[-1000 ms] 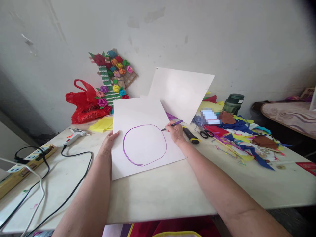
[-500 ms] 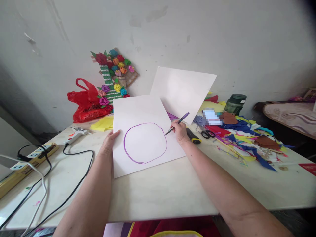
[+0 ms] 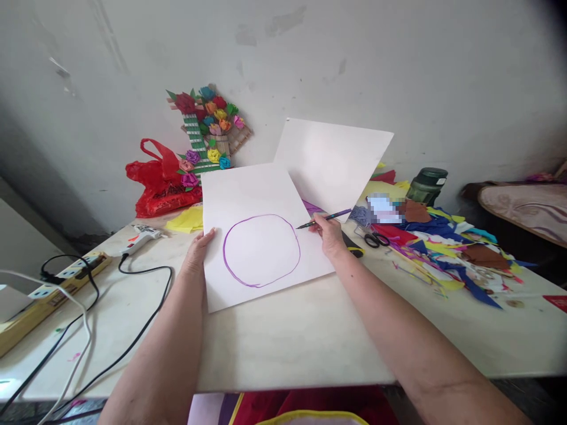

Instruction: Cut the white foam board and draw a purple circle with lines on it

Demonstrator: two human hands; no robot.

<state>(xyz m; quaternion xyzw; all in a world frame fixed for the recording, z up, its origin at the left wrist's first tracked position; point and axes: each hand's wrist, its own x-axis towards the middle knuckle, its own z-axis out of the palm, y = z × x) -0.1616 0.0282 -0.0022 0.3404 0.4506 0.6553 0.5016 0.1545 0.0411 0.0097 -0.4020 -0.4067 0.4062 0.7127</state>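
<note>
A white board (image 3: 248, 195) bearing a purple hand-drawn circle is held in front of me, over the table. My left hand (image 3: 199, 248) grips its left edge, thumb on the front face and the other fingers hidden behind. Pinched in my right hand (image 3: 326, 233) is a purple and black pen (image 3: 339, 214), its tip by the upper right part of the circle. The right hand is at the board's right edge. Behind, a second white board (image 3: 332, 159) leans against the wall.
Power strip (image 3: 73, 277), cables and a glue gun (image 3: 140, 239) are at left. A red bag (image 3: 162, 183) and paper-flower craft (image 3: 204, 133) stand behind. At right are scissors (image 3: 376, 239), a phone (image 3: 384, 209), coloured scraps (image 3: 452, 251) and a green bottle (image 3: 426, 186).
The pen has tilted flatter and its tip has moved up a little along the circle's right side. The board's lower edge has risen slightly in view.
</note>
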